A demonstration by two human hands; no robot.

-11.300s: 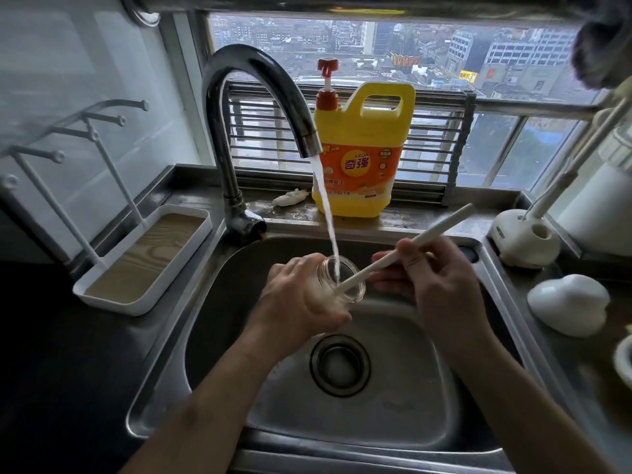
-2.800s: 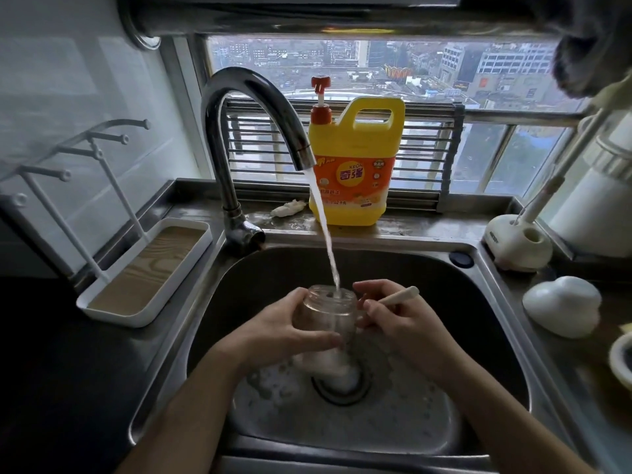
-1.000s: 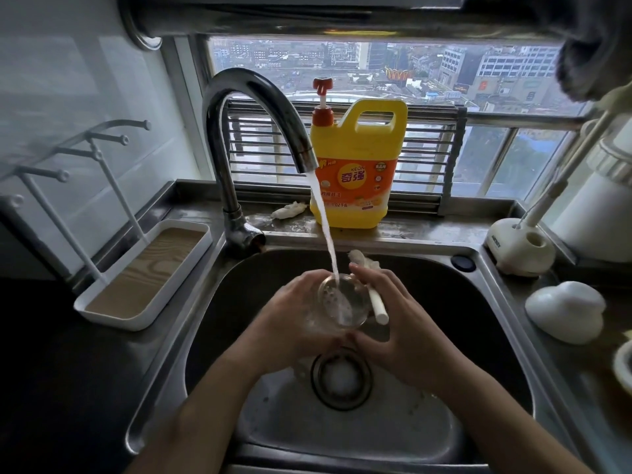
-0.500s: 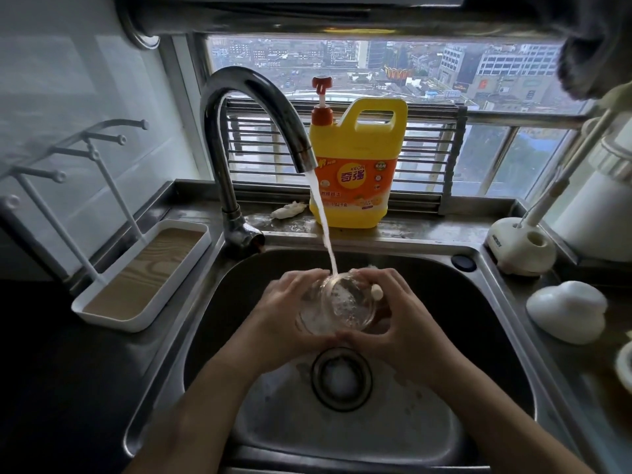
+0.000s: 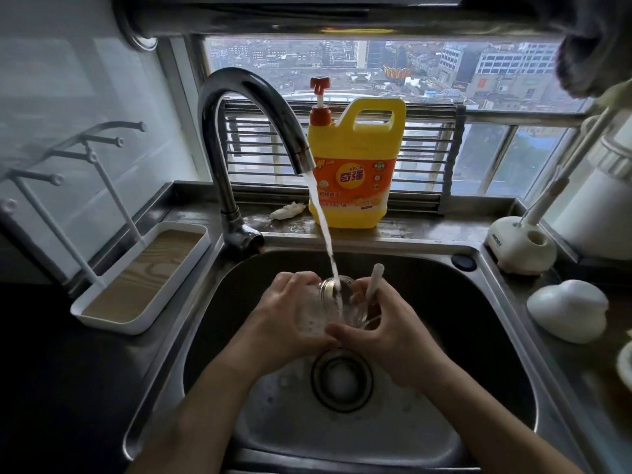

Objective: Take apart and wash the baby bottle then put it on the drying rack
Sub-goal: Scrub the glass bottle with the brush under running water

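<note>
Head view: left hand [image 5: 284,314] round bottle [image 5: 343,301], right hand [image 5: 393,333] round brush [image 5: 375,277], well inside sink rim [image 5: 410,249].

My left hand [image 5: 287,313] comes in from 7 o'clock, bare forearm raised, fingers wrapped round the glass bottle [image 5: 342,302] at its 9 o'clock side. My right hand [image 5: 386,333], entering from 5 o'clock, cups the 3 o'clock side, thumb against the left hand, fingers curled round the white brush handle [image 5: 374,282].

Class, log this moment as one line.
step: rinse | left hand: holds bottle | right hand: holds brush, steadies bottle | tap: running
</note>
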